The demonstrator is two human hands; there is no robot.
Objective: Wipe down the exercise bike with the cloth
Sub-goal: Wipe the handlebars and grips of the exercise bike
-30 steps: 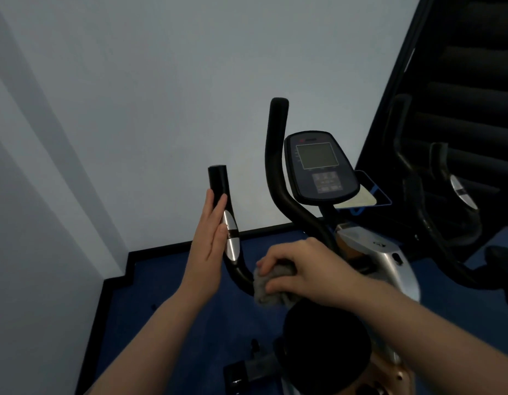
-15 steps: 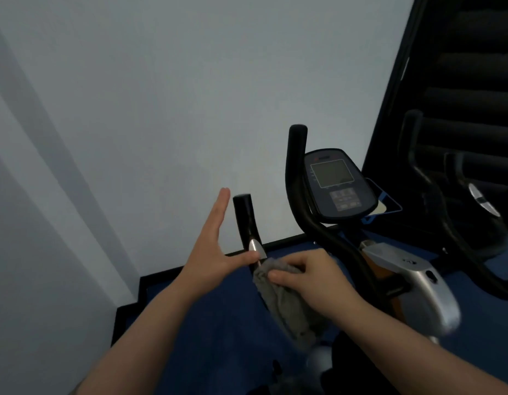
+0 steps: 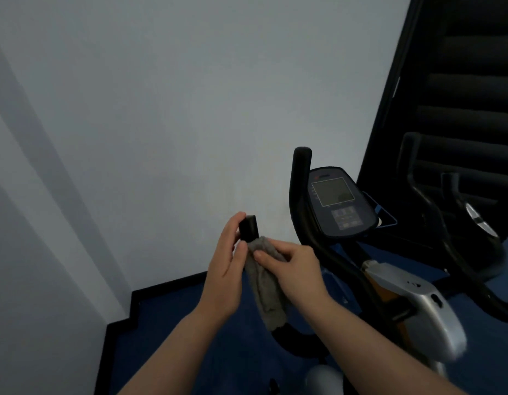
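Both hands (image 3: 297, 266) wrap cloth (image 3: 265, 286) round handlebar (image 3: 248, 227).

Single head-worn view, looking forward and down, close on the handlebar (image 3: 248, 228)

No text, brand, number or sign can be read anywhere. The exercise bike (image 3: 415, 303) carries a console (image 3: 339, 202) with a grey screen (image 3: 334, 191), which shows no legible figures. A small red mark at the console's top left corner and a column of tiny red marks along the screen's left edge are too blurred to make out. The block of buttons (image 3: 346, 217) below the screen bears markings too small to read.
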